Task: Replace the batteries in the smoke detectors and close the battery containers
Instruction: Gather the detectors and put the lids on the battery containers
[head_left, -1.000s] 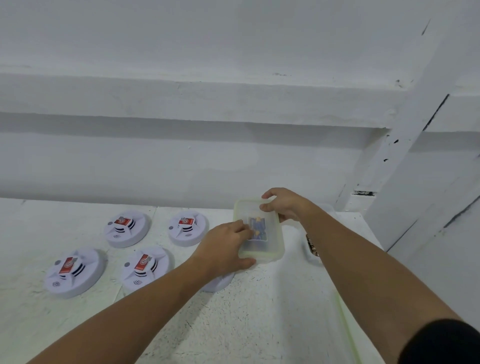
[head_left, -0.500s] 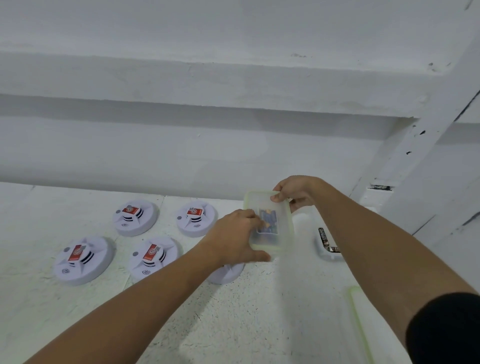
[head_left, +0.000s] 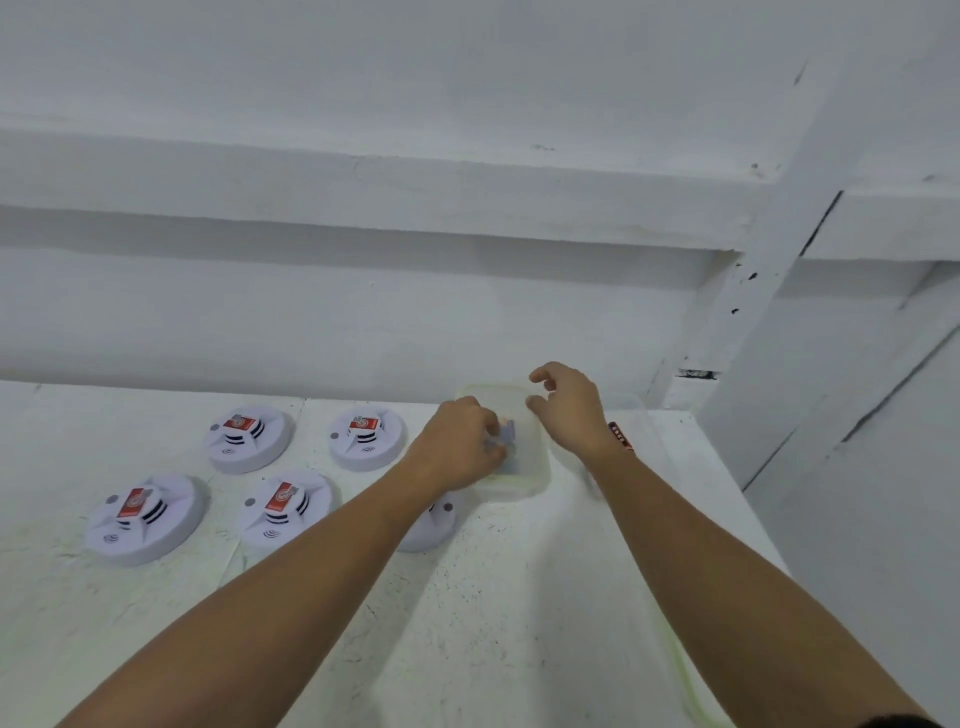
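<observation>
Inside the translucent container (head_left: 525, 484) beside the smoke detectors (head_left: 366, 441), the left hand (head_left: 457, 453) pinched a blurred battery (head_left: 508, 434); the right hand (head_left: 571, 410) hovered loose-fingered, gripping nothing. Unsteadied, the translucent container could slide or tip with the lift, spilling its contents.

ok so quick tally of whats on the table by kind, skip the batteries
smoke detectors: 5 (four in full view, one partly under the left forearm)
clear tubs: 2 (one in the middle, one behind the right wrist)
loose lid: 1
total: 8
</observation>
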